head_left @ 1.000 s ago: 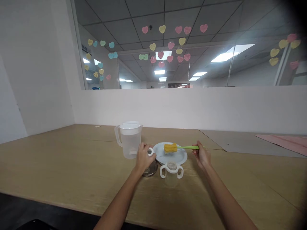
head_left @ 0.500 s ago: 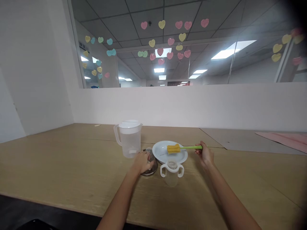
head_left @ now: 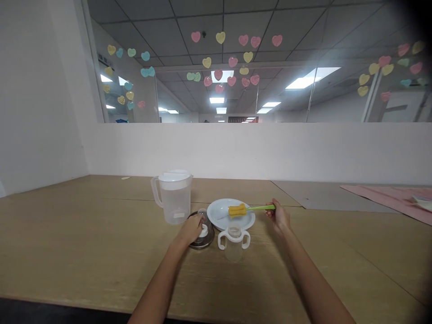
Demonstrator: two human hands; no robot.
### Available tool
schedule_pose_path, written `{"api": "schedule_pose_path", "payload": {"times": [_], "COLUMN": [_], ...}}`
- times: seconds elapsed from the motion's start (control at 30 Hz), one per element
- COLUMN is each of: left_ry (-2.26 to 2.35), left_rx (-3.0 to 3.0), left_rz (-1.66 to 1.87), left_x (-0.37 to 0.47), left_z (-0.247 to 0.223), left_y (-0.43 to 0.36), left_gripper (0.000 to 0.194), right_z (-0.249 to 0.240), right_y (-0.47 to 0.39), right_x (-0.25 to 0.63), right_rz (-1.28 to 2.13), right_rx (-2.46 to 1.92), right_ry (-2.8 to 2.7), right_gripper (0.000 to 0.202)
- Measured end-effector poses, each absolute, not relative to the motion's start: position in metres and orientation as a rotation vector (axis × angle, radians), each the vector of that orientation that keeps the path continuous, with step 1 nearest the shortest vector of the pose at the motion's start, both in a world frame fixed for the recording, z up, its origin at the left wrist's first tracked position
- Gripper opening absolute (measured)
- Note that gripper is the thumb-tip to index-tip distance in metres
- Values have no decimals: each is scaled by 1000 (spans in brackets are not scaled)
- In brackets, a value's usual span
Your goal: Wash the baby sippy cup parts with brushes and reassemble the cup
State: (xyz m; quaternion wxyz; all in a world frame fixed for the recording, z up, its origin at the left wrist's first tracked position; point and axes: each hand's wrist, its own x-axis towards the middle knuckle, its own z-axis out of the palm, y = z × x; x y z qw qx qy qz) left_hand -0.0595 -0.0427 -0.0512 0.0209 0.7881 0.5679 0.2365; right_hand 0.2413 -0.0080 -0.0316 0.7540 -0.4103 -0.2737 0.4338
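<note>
Sponge brush [head_left: 244,209]: over the white plate [head_left: 216,209], long axis nearly level and running left to right; I read a slight rise toward the handle end.
Yellow head [head_left: 237,210]: points left, above the middle of the plate; I cannot tell whether it touches the surface.
Green handle [head_left: 260,208]: points right, crossing the plate's rim and ending in the right hand.
Right hand [head_left: 279,218]: closed, gripping the handle near its far end.
Left hand [head_left: 191,229]: fingers curled down at the white-ringed piece; I cannot tell whether they grip it or merely touch it.
White-ringed piece [head_left: 204,231]: over the dark metal tray, partly hidden by the fingers.
Metal tray [head_left: 209,237]: just left of the plate; a clear rounded piece [head_left: 202,212] shows beyond the fingertips, at its far side.
Two-handled cup [head_left: 234,248]: upright in front of the plate, mouth up, handles out to left and right; I cannot make out any contents.
Pitcher [head_left: 175,198]: upright behind the tray, handle to the left, spout to the right; translucent, its contents unclear to me.
</note>
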Motion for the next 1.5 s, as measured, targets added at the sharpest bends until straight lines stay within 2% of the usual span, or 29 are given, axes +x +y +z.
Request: {"api": "schedule_pose_path", "payload": {"times": [0.23, 0.5, 0.7, 0.9, 1.2, 1.5], "left_ry": [1674, 1767, 1660, 1644, 1663, 1743], "left_rx": [2358, 2340, 2369, 2394, 2527, 2413], "left_rz": [759, 718, 664, 645, 768, 711], "left_x": [-65, -64, -61, -61, -59, -59], "left_z": [-44, -40, -40, -43, -38, -46], "left_y": [-46, -48, -50, -52, -54, -50], "left_gripper": [36, 27, 21, 26, 8, 11], "right_z": [-32, -28, -31, -29, -27, -25], "right_y": [-8, -9, -7, -9, -10, -10], "right_x": [243, 244, 246, 245, 244, 243], "right_rz": [959, 950, 961, 973, 986, 998], "right_rx": [-911, -905, -899, -903, -881, -873], "right_ry": [-575, -529, -544, -543, -532, -515], "right_gripper": [19, 17, 17, 16, 15, 15]}}
